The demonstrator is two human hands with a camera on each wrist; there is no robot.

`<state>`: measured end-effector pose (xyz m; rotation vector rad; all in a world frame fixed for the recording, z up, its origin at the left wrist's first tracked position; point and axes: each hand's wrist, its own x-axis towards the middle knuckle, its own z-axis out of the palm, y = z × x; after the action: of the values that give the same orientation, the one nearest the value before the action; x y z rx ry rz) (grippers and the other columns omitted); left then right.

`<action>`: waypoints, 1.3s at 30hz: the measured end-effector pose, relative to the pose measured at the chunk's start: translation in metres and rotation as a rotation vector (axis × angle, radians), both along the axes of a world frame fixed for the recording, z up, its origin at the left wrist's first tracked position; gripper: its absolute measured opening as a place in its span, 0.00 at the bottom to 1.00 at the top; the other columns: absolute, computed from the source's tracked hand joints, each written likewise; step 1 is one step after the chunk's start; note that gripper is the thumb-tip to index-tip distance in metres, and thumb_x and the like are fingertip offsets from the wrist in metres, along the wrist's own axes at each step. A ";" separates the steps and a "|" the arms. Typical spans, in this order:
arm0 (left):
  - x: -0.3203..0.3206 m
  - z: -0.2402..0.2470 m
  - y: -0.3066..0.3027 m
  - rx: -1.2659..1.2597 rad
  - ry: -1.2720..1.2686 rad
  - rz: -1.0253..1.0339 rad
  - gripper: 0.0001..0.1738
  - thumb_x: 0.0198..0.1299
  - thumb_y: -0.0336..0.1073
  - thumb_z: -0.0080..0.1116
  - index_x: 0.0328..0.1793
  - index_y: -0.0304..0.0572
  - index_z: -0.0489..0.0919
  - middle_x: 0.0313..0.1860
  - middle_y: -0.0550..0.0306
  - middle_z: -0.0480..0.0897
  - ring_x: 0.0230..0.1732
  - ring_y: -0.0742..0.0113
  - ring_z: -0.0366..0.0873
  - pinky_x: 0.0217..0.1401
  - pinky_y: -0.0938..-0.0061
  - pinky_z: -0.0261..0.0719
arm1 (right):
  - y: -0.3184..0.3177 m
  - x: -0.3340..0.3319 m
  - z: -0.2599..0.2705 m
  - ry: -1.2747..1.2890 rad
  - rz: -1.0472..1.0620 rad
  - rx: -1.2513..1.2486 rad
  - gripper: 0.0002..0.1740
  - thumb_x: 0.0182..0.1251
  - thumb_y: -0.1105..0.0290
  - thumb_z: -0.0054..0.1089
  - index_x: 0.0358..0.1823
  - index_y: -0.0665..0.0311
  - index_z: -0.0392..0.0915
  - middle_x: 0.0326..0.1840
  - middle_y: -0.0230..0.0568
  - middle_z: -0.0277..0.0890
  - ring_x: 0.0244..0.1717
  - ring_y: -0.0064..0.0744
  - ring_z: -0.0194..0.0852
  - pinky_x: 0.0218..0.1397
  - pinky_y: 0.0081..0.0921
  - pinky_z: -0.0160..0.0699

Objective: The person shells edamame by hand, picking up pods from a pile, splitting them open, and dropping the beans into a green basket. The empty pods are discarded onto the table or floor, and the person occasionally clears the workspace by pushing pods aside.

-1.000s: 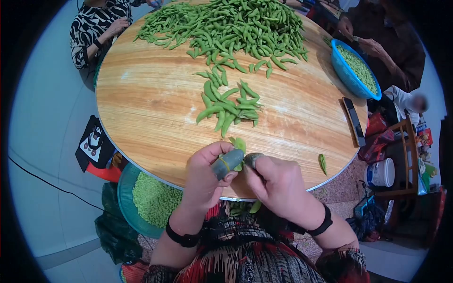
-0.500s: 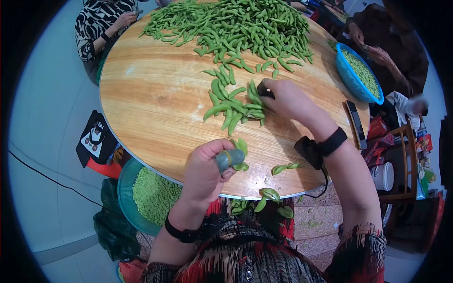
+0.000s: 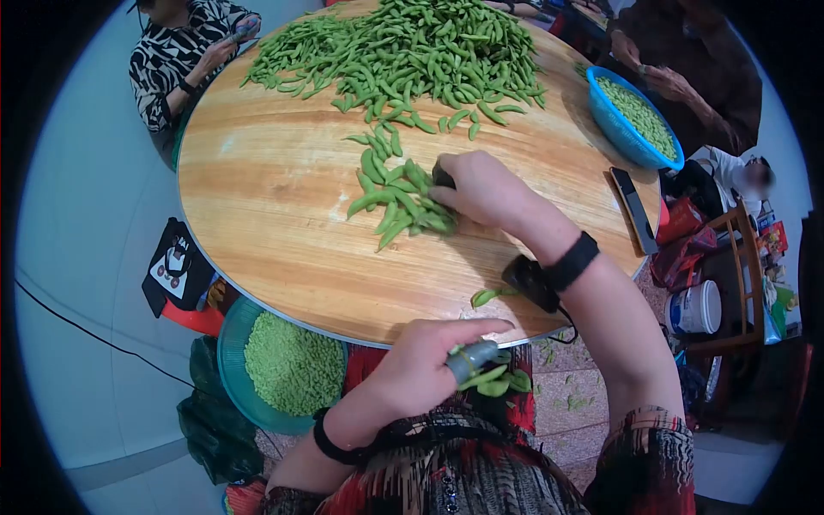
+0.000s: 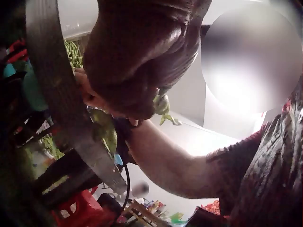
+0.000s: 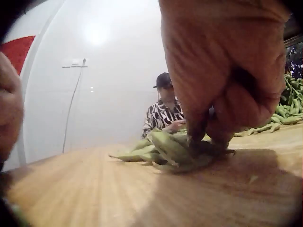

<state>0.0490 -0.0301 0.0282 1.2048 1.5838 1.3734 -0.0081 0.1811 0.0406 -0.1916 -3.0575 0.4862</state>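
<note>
My right hand [image 3: 485,189] reaches over a small cluster of green soybean pods [image 3: 371,199] on the round wooden table [image 3: 275,232]. In the right wrist view its thumb and fingers pinch down on pods [image 5: 170,149] lying on the tabletop. A dark cover sits on that thumb. At the table's near edge, my left hand [image 3: 416,365] has its thumb stretched out straight, and a grey sleeve with a yellow band [image 3: 470,360] covers one finger. Green pods [image 3: 493,386] show just below that finger, over the lap. The left wrist view shows pods [image 4: 105,130] beside the hand.
A large heap of soybean pods [image 3: 429,56] covers the table's far side. A teal basket of shelled beans [image 3: 225,365] stands below the left edge; a blue basket [image 3: 614,129] rests at the right, near a dark phone-like object [image 3: 633,210]. Two people sit across.
My right hand left the left hand, reached forward to the small cluster and now pulls at it. My left hand moved down and right to the table edge, its thumb straightening away from the pod.
</note>
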 end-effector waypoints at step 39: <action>-0.030 -0.008 0.017 0.393 -1.120 0.369 0.11 0.60 0.28 0.56 0.48 0.35 0.76 0.26 0.68 0.71 0.21 0.85 0.61 0.18 0.91 0.53 | -0.044 0.125 0.030 -0.205 -0.046 -1.425 0.10 0.73 0.63 0.42 0.36 0.61 0.66 0.21 0.22 0.59 0.18 0.11 0.50 0.19 0.12 0.47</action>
<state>0.0188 -0.0133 0.0207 0.1484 0.7353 2.1200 0.1170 0.1371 0.0702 -0.3215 -2.1686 2.5616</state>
